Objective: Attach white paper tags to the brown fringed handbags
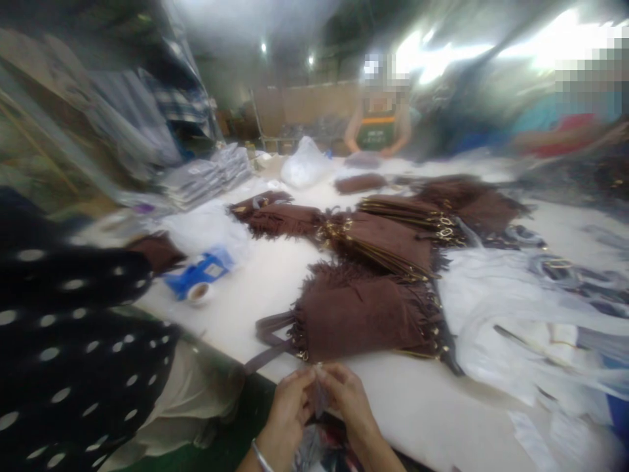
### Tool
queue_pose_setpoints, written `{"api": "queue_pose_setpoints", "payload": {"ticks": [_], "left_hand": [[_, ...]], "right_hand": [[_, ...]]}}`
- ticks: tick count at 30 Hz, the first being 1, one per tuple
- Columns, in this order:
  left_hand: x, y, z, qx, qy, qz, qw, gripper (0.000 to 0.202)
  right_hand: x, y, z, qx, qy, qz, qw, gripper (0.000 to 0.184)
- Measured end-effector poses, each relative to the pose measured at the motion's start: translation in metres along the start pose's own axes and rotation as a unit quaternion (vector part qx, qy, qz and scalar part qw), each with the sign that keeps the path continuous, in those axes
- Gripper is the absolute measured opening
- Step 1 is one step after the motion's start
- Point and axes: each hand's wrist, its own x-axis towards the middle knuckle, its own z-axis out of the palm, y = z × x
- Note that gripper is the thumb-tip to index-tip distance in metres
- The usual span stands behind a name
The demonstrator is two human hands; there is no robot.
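My left hand (287,410) and my right hand (346,400) meet at the near edge of the white table (275,282). Both pinch a small thin see-through piece (317,393) between their fingertips; the blur keeps me from naming it. A bracelet circles my left wrist. Just beyond my hands lies a brown fringed suede bag (363,311) with a strap trailing toward the left. More brown fringed bags (388,239) with gold hardware are piled behind it.
Clear plastic bags (531,321) are heaped at the right. A blue tape dispenser (199,275) sits at the left. A person in a black polka-dot sleeve (73,341) is close on my left. Other people stand at the far end, by a white bag (304,164).
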Motion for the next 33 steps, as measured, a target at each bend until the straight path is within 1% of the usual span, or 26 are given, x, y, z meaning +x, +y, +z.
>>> {"api": "queue_pose_setpoints", "payload": {"ticks": [2,3,4,6,8,10,14,16,18,19,21,23,25,27,31,32,33], "left_hand": [[0.001,0.009,0.0,-0.011,-0.025,-0.072,0.997,0.019],[0.001,0.012,0.001,-0.013,-0.035,-0.099,0.994,0.018],[0.002,0.015,0.001,-0.014,-0.038,-0.117,0.992,0.016],[0.003,0.017,0.003,-0.017,-0.032,-0.128,0.991,0.013],[0.003,0.014,0.004,-0.018,-0.023,-0.104,0.994,0.012],[0.001,0.009,0.005,-0.007,-0.026,-0.058,0.998,0.015],[-0.006,0.002,0.008,0.045,-0.036,0.028,0.998,0.021],[-0.009,0.002,0.01,0.065,-0.026,0.055,0.996,0.024],[-0.009,0.002,0.011,0.081,-0.022,0.07,0.994,0.028],[-0.009,0.002,0.011,0.088,-0.023,0.071,0.993,0.03],[-0.009,0.003,0.009,0.096,-0.035,0.065,0.993,0.031],[-0.009,0.005,0.007,0.093,-0.056,0.056,0.993,0.031],[-0.008,0.009,0.004,0.08,-0.082,0.035,0.993,0.029],[-0.005,0.014,0.002,0.063,-0.11,-0.006,0.992,0.028],[0.003,0.022,-0.003,0.027,-0.154,-0.141,0.978,0.028],[0.005,0.023,-0.004,0.024,-0.157,-0.162,0.974,0.029],[0.005,0.024,-0.007,0.026,-0.159,-0.169,0.972,0.03]], "right_hand": [[0.0,0.0,-0.002,0.01,-0.019,0.03,0.999,0.042],[0.001,-0.001,-0.002,0.003,-0.019,0.028,0.999,0.042],[0.0,-0.002,-0.002,-0.015,-0.011,0.009,1.0,0.039],[-0.002,-0.005,0.0,-0.073,0.02,-0.06,0.995,0.032],[-0.005,-0.007,0.002,-0.137,0.053,-0.126,0.981,0.028],[-0.009,-0.007,0.003,-0.191,0.07,-0.165,0.965,0.029],[-0.014,-0.001,0.0,-0.261,0.07,-0.21,0.94,0.031],[-0.015,0.003,-0.002,-0.277,0.072,-0.22,0.933,0.032],[-0.014,0.005,-0.002,-0.274,0.074,-0.222,0.933,0.034],[-0.013,0.006,-0.002,-0.264,0.075,-0.217,0.937,0.035],[-0.012,0.007,-0.002,-0.219,0.069,-0.186,0.955,0.036],[-0.009,0.009,-0.002,-0.147,0.05,-0.133,0.979,0.038],[-0.006,0.013,-0.003,-0.077,0.034,-0.07,0.994,0.042],[-0.004,0.016,-0.005,-0.023,0.021,-0.023,0.999,0.046],[0.0,0.017,-0.007,0.068,-0.019,0.018,0.997,0.045],[0.001,0.016,-0.007,0.076,-0.027,0.03,0.996,0.044],[0.001,0.014,-0.006,0.073,-0.03,0.042,0.996,0.044]]}}
